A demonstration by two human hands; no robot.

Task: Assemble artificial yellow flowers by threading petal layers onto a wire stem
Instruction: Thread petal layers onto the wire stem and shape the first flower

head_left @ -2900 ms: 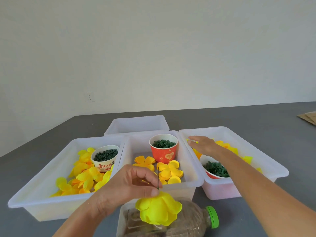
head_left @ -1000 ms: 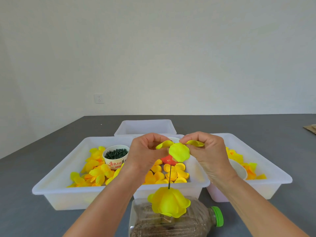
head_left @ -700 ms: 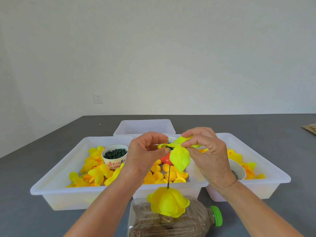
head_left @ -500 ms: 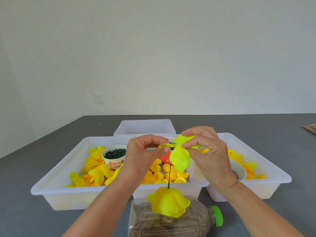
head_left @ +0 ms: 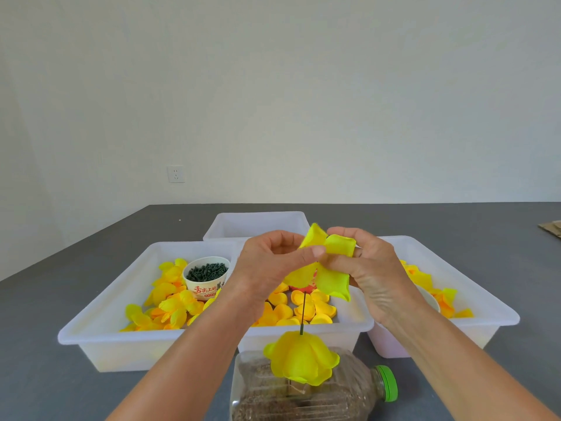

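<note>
Both hands (head_left: 321, 268) raised, fingertips pinched together

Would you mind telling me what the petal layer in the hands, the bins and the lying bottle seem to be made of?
Petal layer: apparently thin matte fabric; it folds softly and its edges look slightly fuzzy. Bins: translucent white plastic, smooth with rolled rims. Bottle: clear glossy plastic with a green ribbed cap, brown granular filling showing through.

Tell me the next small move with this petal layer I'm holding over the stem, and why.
Probably lower the petal layer so its centre meets the tip of the wire stem. Both hands, left hand and right hand, pinch it just above the wire, which stands bare above the layers already threaded.
</note>
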